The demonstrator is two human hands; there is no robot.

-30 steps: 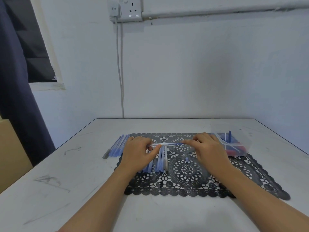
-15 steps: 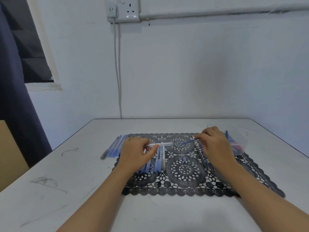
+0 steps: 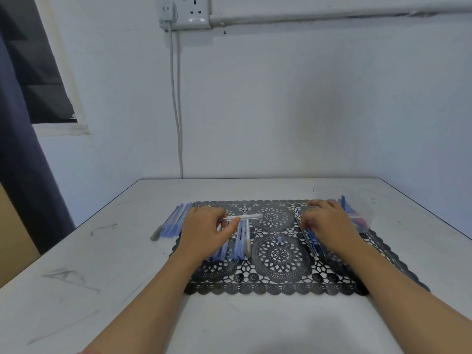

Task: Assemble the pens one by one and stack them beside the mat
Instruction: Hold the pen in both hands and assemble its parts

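A black lace mat lies on the white table. My left hand pinches a clear pen barrel, holding it level over the mat's far left. Below it, several blue and white pen parts lie in a row. My right hand is at the mat's right side, fingers curled down onto the far ends of several thin blue refills. The fingers hide how many it pinches. A small blue cap piece lies in the mat's middle. Several finished blue pens are stacked left of the mat.
A clear plastic box with blue and red parts stands at the mat's far right corner, just behind my right hand. A grey pen lies at the left end of the stack. A white cable hangs down the wall.
My right hand drew the blue refill away from the barrel's open end and carried it right, down to the refill pile. My left hand kept the barrel still.
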